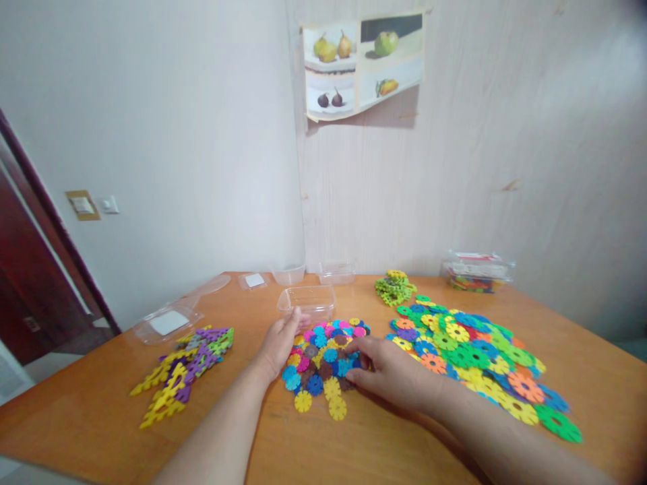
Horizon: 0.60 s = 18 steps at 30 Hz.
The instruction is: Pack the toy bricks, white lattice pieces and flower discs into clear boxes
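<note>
A pile of small notched plastic discs [314,384] in yellow, blue, pink and brown lies in front of me. Along its left edge rests my left hand [282,342], fingers stretched out beside the front of a clear plastic tub [311,298]. Over the right side of the pile, my right hand [391,370] reaches in with index finger and thumb apart, touching or just above the discs. No disc shows clearly between those fingertips; its other fingers are partly hidden.
Larger notched discs [470,357] spread across the right. Interlocking pieces [176,384] in yellow and purple lie left. Behind are a green-yellow stack [395,289], a filled clear box [475,273], empty tubs [336,273] and clear lids [169,323]. The wall [227,135] stands behind the table.
</note>
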Each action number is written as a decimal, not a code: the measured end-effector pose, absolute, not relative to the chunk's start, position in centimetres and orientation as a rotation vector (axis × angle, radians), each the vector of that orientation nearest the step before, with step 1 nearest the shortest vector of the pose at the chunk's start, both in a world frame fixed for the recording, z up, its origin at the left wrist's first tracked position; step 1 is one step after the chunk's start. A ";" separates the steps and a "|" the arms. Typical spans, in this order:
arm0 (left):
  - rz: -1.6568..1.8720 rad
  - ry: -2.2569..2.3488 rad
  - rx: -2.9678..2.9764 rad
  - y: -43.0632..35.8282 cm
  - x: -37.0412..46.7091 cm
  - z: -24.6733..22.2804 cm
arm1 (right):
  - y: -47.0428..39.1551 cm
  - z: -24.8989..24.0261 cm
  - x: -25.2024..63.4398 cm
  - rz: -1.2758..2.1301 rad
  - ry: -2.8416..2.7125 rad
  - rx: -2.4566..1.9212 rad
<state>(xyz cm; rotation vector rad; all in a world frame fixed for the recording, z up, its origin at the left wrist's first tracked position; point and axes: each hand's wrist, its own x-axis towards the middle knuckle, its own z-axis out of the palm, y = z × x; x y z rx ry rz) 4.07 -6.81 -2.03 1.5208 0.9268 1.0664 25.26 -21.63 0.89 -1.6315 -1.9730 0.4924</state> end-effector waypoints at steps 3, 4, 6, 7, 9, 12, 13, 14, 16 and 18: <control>1.058 0.914 1.490 -6.9 4.1 -1.8 | -21.5 0.5 24.2 0.412 -2.015 -1.535; 1.059 0.913 1.485 -6.9 4.1 -1.8 | -21.4 0.4 23.9 0.389 -2.022 -1.515; 1.062 0.917 1.473 -6.9 4.0 -1.7 | -21.3 0.3 23.6 0.381 -2.027 -1.502; 1.062 0.922 1.467 -6.9 4.0 -1.7 | -21.3 0.4 23.6 0.390 -2.021 -1.508; 1.065 0.929 1.458 -6.9 3.9 -1.6 | -21.5 0.7 23.9 0.435 -1.999 -1.548; 1.076 0.926 1.448 -6.9 3.8 -1.6 | -21.7 1.1 25.0 0.508 -1.973 -1.654; 1.079 0.922 1.444 -6.9 3.8 -1.6 | -21.7 1.1 25.3 0.506 -1.968 -1.685; 1.081 0.917 1.440 -6.9 3.8 -1.6 | -21.7 1.1 25.6 0.502 -1.965 -1.707; 1.081 0.908 1.432 -6.9 3.8 -1.6 | -21.6 1.0 25.8 0.504 -1.967 -1.722; 1.082 0.902 1.428 -6.9 3.8 -1.6 | -21.5 0.8 25.6 0.538 -1.974 -1.717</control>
